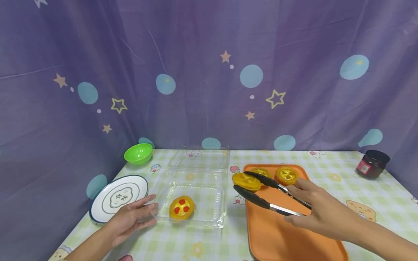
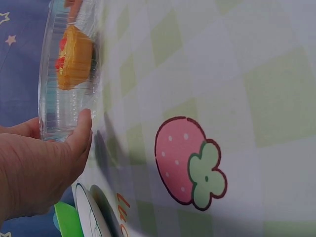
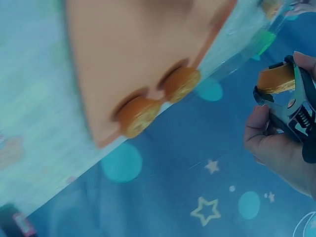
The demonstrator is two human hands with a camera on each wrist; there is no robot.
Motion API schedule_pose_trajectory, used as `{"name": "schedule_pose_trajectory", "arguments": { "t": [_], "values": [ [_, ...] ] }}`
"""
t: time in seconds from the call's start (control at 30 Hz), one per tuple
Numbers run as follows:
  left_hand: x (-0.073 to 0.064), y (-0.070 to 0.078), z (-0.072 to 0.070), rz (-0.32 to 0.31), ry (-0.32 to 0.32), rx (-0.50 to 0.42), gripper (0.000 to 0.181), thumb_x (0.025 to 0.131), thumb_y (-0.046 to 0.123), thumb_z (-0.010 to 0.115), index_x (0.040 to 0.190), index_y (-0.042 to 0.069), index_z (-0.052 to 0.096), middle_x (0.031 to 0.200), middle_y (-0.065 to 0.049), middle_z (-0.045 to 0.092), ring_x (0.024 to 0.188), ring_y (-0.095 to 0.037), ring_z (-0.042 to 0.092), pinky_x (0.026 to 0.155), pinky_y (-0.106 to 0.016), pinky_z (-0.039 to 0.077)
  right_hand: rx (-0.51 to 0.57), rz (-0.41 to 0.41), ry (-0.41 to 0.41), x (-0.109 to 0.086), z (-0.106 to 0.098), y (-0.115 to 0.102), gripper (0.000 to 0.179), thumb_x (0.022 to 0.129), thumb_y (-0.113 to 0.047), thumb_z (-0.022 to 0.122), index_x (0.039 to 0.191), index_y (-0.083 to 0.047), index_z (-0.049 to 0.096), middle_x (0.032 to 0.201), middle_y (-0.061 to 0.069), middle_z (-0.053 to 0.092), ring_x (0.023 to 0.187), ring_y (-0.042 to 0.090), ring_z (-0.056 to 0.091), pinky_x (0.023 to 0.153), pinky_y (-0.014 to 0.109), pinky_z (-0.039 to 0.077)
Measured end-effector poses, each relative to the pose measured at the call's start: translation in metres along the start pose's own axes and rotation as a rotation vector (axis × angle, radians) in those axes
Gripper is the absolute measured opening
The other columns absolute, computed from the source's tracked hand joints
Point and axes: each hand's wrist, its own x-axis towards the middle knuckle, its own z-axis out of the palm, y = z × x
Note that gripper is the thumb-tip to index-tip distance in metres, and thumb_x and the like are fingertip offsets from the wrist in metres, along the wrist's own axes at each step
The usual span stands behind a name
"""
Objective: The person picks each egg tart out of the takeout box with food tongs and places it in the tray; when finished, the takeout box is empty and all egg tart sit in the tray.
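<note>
My right hand (image 1: 321, 208) grips black-tipped metal tongs (image 1: 281, 208). Between the tong tips is a yellow tart (image 1: 246, 181), tilted over the left edge of the orange tray (image 1: 271, 232). At the tray's far end sit two more tarts, one (image 1: 287, 175) at the right and one (image 1: 261, 172) partly behind the tongs. My left hand (image 1: 128, 219) has its fingers extended at the left edge of an open clear plastic container (image 1: 209, 203). A tart with red dots (image 1: 181, 207) lies inside it, near the front left.
A white plate (image 1: 101, 203) with a dark rim lies left of the container, beside my left hand. Behind the plate stands a green bowl (image 1: 138, 154). A dark lidded jar (image 1: 372, 165) is at the far right. The purple curtain (image 1: 209, 72) hangs behind the checked tablecloth.
</note>
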Motion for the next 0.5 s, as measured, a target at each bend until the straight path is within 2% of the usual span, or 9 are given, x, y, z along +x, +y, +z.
{"name": "schedule_pose_trajectory", "arguments": {
  "t": [0.1,0.2,0.33,0.5],
  "values": [
    [0.000,0.000,0.001,0.002,0.001,-0.004,0.070,0.097,0.017,0.058,0.151,-0.003,0.019,0.151,-0.031,0.025,0.124,-0.028,0.049,0.100,-0.046,0.048,-0.049,-0.013,0.039,-0.011,0.001,0.012,0.059,0.078,-0.042,0.078,0.121,-0.003,0.066,0.104,-0.005,0.051,0.083,0.004,0.050,0.060,0.022,0.047],
    [0.000,0.000,0.001,0.007,-0.001,-0.008,0.070,0.097,0.016,0.059,0.151,-0.004,0.019,0.151,-0.030,0.025,0.124,-0.028,0.048,0.100,-0.046,0.048,-0.056,-0.009,0.041,-0.023,0.003,0.022,0.052,0.076,-0.039,0.081,0.116,-0.007,0.068,0.091,-0.011,0.043,0.075,-0.001,0.041,0.056,0.017,0.036],
    [0.000,0.000,0.001,0.010,0.000,-0.010,0.070,0.097,0.014,0.059,0.151,-0.004,0.019,0.151,-0.031,0.025,0.125,-0.028,0.048,0.100,-0.046,0.049,-0.037,0.064,-0.046,-0.034,0.009,0.034,0.055,0.078,-0.043,0.078,0.117,-0.006,0.067,0.089,-0.009,0.041,0.073,0.000,0.040,0.055,0.017,0.034],
    [0.000,-0.002,0.000,0.008,0.007,-0.011,0.069,0.097,0.014,0.059,0.151,-0.004,0.019,0.150,-0.030,0.026,0.122,-0.026,0.050,0.100,-0.046,0.049,-0.072,0.169,-0.174,-0.041,0.019,0.041,0.066,0.077,-0.058,0.072,0.119,-0.008,0.065,0.098,-0.004,0.048,0.082,0.007,0.047,0.057,0.021,0.043]
  ]
}}
